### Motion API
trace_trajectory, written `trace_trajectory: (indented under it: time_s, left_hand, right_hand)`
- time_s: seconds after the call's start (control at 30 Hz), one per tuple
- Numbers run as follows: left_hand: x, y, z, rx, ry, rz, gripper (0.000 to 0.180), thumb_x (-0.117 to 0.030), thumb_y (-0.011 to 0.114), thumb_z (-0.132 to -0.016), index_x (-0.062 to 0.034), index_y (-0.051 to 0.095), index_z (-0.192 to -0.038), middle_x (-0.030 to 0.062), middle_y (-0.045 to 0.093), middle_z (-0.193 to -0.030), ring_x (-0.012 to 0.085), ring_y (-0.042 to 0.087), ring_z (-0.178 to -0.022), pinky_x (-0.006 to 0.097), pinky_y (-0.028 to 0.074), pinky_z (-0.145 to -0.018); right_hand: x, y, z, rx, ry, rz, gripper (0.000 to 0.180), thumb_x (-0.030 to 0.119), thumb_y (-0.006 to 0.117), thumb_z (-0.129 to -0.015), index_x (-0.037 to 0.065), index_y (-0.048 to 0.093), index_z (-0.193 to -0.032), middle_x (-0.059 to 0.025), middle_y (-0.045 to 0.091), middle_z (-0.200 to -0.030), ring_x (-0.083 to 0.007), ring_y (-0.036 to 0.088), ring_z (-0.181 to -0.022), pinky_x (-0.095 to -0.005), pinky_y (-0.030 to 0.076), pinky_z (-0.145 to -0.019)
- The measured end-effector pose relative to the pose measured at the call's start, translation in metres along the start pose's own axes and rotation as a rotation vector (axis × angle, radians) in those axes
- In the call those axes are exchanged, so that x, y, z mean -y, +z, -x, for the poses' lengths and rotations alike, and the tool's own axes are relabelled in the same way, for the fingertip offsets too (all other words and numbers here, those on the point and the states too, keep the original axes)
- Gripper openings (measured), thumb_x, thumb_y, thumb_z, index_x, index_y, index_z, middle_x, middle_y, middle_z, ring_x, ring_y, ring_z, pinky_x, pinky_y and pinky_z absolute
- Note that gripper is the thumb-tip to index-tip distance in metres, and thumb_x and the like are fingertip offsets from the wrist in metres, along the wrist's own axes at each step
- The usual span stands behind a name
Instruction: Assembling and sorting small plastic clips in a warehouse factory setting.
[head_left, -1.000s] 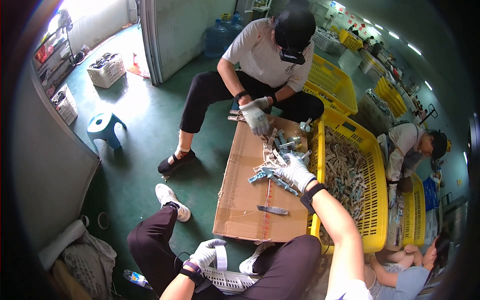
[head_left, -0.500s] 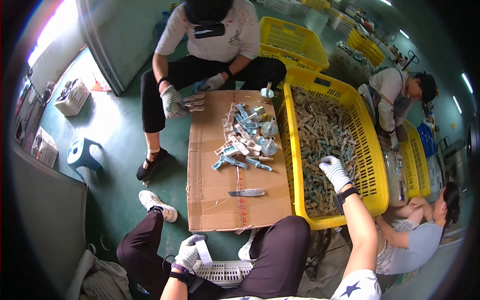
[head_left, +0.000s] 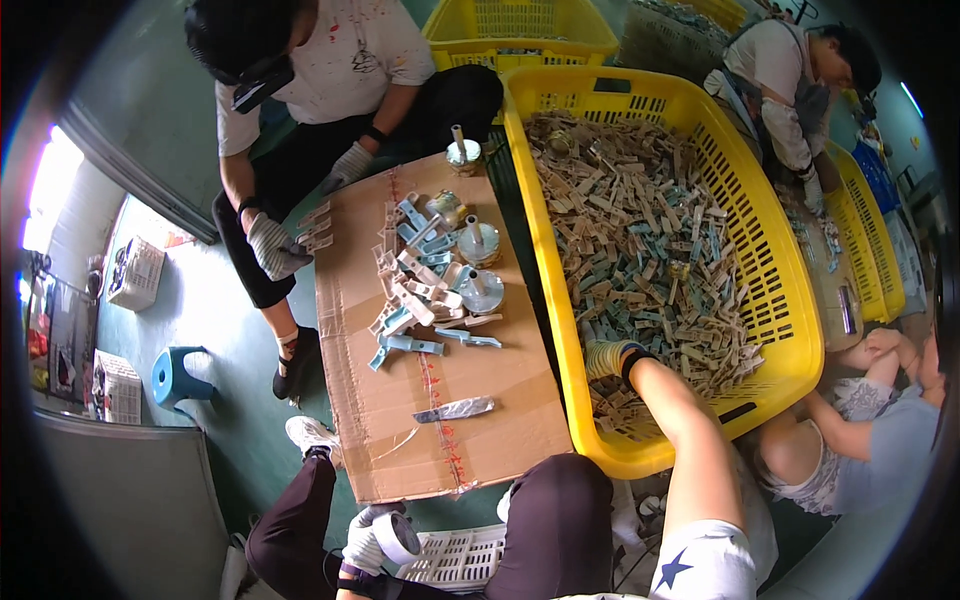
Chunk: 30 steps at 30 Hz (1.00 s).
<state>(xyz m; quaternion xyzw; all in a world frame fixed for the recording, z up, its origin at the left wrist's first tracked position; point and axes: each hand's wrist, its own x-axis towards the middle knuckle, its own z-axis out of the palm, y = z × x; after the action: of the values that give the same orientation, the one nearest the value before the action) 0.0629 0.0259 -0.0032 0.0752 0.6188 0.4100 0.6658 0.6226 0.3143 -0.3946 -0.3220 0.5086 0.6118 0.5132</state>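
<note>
Reaching right hand (head_left: 605, 358) into yellow crate (head_left: 775, 250) — among clips (head_left: 640, 230).

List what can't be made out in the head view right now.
- Right hand: gloved fingers buried among the parts in the yellow crate; any grasp is hidden.
- Left hand: holds a tape roll near the lower edge; wrist partly hidden by the knee.
- Small clips on the cardboard sheet: too small to identify.

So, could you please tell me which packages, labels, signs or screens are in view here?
No signs or screens show.
Flattened cardboard box: brown sheet on the floor, red tape along it.
Tape roll: white, round, in the left hand.
Right hand: gloved, in the yellow crate.
</note>
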Motion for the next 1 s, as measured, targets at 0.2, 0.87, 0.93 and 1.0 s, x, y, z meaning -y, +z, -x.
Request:
trace_trajectory:
  time_s: [0.2,0.87,0.93,1.0]
  left_hand:
    - [-0.002,-0.018,0.018,-0.056,0.137,-0.106,0.015,-0.004,0.061,-0.085,-0.0006,0.067,-0.098,0.0161,0.066,-0.096,0.028,0.067,-0.078,0.044,0.058,-0.078]
    - [-0.004,0.013,0.008,0.025,0.031,0.086,0.017,-0.003,0.064,-0.084,0.0003,0.067,-0.1,0.0152,0.067,-0.1,0.0265,0.066,-0.085,0.04,0.056,-0.079]
    - [-0.006,0.012,0.008,-0.002,0.037,-0.014,0.018,-0.002,0.064,-0.083,0.0008,0.067,-0.1,0.0151,0.067,-0.1,0.0259,0.067,-0.086,0.039,0.057,-0.078]
    - [-0.002,0.004,0.0,0.0,0.005,0.035,0.018,-0.005,0.061,-0.084,0.0006,0.066,-0.101,0.0172,0.066,-0.1,0.0295,0.066,-0.084,0.044,0.057,-0.078]
  right_hand:
    - [-0.112,-0.005,0.092,0.046,-0.378,2.007,0.103,0.055,0.063,-0.079,0.015,0.002,-0.151,-0.0138,0.003,-0.156,-0.0314,0.005,-0.144,-0.0371,0.011,-0.118]
    - [-0.185,0.072,0.229,-0.347,-1.099,2.524,0.089,0.019,0.072,-0.076,0.022,0.021,-0.149,-0.0181,0.007,-0.155,-0.0383,0.029,-0.137,-0.0445,0.032,-0.112]
    - [-0.191,0.077,0.233,-0.358,-1.117,2.491,0.086,0.017,0.071,-0.077,0.022,0.023,-0.148,-0.0191,0.008,-0.155,-0.0378,0.033,-0.134,-0.0416,0.033,-0.111]
    - [-0.188,0.078,0.234,-0.385,-1.131,2.38,0.085,0.017,0.071,-0.077,0.021,0.024,-0.148,-0.0197,0.01,-0.154,-0.038,0.033,-0.135,-0.0421,0.035,-0.11]
